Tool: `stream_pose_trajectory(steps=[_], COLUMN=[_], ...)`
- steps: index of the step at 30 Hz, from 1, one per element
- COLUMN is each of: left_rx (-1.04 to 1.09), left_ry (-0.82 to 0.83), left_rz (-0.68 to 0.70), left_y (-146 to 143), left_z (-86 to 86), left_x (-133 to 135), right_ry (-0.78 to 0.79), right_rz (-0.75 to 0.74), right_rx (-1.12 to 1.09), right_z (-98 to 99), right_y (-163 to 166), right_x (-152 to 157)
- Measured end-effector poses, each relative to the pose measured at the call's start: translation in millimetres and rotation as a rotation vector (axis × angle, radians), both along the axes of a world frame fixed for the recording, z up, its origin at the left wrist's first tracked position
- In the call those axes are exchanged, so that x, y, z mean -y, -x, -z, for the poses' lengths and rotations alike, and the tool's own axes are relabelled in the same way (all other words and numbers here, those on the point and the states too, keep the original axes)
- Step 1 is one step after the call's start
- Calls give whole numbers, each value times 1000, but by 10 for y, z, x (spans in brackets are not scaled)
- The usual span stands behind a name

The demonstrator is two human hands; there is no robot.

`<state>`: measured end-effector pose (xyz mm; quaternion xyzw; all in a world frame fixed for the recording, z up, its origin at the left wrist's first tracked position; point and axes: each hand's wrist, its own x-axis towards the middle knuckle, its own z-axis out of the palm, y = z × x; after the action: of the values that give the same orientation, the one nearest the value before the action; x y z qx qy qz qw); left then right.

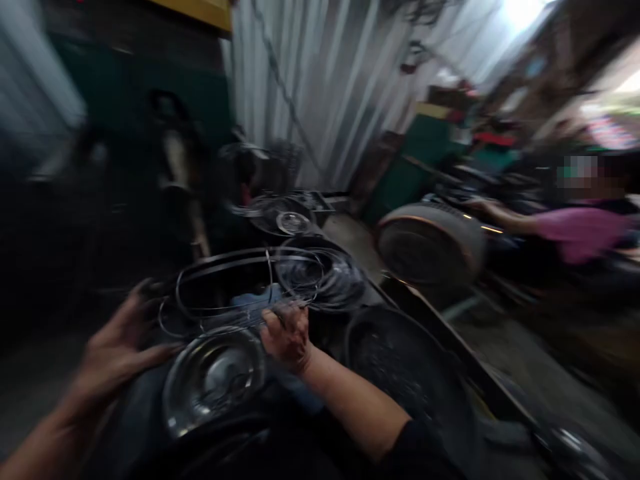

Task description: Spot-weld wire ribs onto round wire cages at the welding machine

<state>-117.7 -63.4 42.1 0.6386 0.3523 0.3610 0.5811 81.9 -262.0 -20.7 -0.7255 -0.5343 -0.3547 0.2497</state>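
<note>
My right hand (pixel 289 333) is closed around a bundle of thin metal wire in the middle of the view. Wide wire loops (pixel 235 255) spread up and to the left from that grip. To the left, my left hand (pixel 113 353) is held with thumb and fingers apart, close to the loops; its fingertips are blurred. Below and between the hands sits a shiny metal bowl (pixel 173 400), whose contents I cannot make out. Just beyond my right hand lies a large coil of wire (pixel 345 283), and a bit of blue cloth or plastic (pixel 255 298) shows behind the loops.
Right of my forearm stands a dark round basin (pixel 363 327) with small bits in it. A round grey drum-like object (pixel 430 250) stands farther right, near a person in a pink top (pixel 585 230). Corrugated metal sheeting (pixel 310 80) rises behind. Motion blurs much.
</note>
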Motion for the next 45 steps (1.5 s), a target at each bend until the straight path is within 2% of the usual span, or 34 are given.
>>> stream_pose_trajectory(steps=[1,3,6,10,13,16,18,23,27,31,34,36,39,45], left_rx=[56,162,201,253,236,197,211,265,255,233,158,103,70,57], left_ry=[48,21,28,182,241,305,355,430,499,505,481,459,466,502], left_rz=[0,-103,-118,-105,-113,-121,-131,-110,-70,-127,-183,-194,-207,-216], left_y=[55,96,108,84,0,-109,-182,-323,-315,-241,-222,-221,-213,-239], left_z=[-8,40,267,672,924,1088,1144,1144,1073,922,787,726,704,790], left_x=[26,-3,-187,-412,-577,-755,-847,-911,-834,-746,-737,-752,-770,-811], right_ry=[-12,-28,44,235,445,616,620,307,148,70,50,71,98,109], right_rz=[-71,-193,-322,-304,-270,-289,-330,-497,-499,-561,-561,-549,-538,-493], right_rx=[27,9,-36,-88,-158,-252,-308,-453,-580,-584,-596,-622,-656,-752], right_z=[18,69,173,318,430,531,569,472,229,-80,-273,-336,-335,-237], right_y=[44,69,30,0,-29,-87,-146,-331,-338,-195,-128,-110,-85,-53], right_x=[-161,-431,-750,-1023,-1158,-1234,-1251,-1272,-1256,-1200,-1219,-1252,-1276,-1328])
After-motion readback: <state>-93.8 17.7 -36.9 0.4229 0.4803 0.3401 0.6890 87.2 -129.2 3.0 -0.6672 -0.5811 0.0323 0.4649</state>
